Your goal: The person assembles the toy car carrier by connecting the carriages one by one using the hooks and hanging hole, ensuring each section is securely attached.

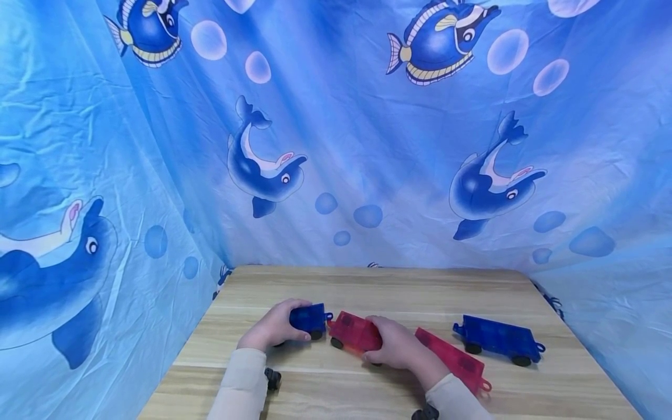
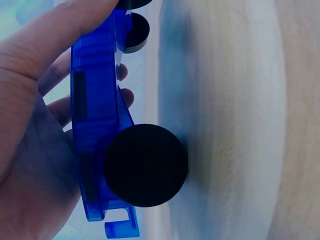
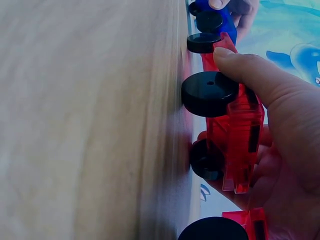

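Head view: on counter [image 1: 378, 281], L hand [image 1: 274, 328] grips blue car [image 1: 310, 319], R hand [image 1: 397, 345] red car [image 1: 353, 332]; blue's R hitch [image 1: 328, 316] apparently touches red's L end, red's long axis slanting nearer rightward. L wrist: fingers [image 2: 59, 75] round blue car. R wrist: fingers [image 3: 245, 69] pinch red car.

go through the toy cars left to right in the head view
held blue car → held red car → unheld red car → unheld blue car
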Action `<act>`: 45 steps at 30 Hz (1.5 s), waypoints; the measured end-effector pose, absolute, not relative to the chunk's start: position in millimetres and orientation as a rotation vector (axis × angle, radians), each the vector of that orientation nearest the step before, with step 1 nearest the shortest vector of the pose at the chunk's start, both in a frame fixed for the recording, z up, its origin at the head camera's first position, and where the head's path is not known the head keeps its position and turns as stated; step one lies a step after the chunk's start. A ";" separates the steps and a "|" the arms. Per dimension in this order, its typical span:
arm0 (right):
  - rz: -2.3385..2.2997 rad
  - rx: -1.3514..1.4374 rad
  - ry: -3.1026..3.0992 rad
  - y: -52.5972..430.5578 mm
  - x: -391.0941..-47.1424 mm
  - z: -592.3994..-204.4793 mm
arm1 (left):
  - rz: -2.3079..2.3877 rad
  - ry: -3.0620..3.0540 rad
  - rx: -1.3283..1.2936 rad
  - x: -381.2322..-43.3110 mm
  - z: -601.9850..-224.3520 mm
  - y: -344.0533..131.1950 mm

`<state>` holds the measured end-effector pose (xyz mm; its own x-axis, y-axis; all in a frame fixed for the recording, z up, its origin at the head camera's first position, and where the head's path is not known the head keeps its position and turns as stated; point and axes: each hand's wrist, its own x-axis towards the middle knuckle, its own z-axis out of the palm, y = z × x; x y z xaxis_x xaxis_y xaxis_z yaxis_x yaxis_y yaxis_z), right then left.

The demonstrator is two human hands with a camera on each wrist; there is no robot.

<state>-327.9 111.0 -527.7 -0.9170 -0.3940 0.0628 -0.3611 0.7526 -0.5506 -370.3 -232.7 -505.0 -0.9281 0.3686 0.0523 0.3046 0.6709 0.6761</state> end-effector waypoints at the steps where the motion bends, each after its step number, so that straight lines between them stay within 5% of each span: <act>1: -0.888 -0.621 2.885 110.9 -327.7 -528.1 | 1.106 2.790 0.560 -370.1 -505.2 -232.6; 45: -0.832 -0.732 2.873 117.1 -328.0 -523.4 | 1.001 2.784 0.559 -367.6 -504.9 -238.9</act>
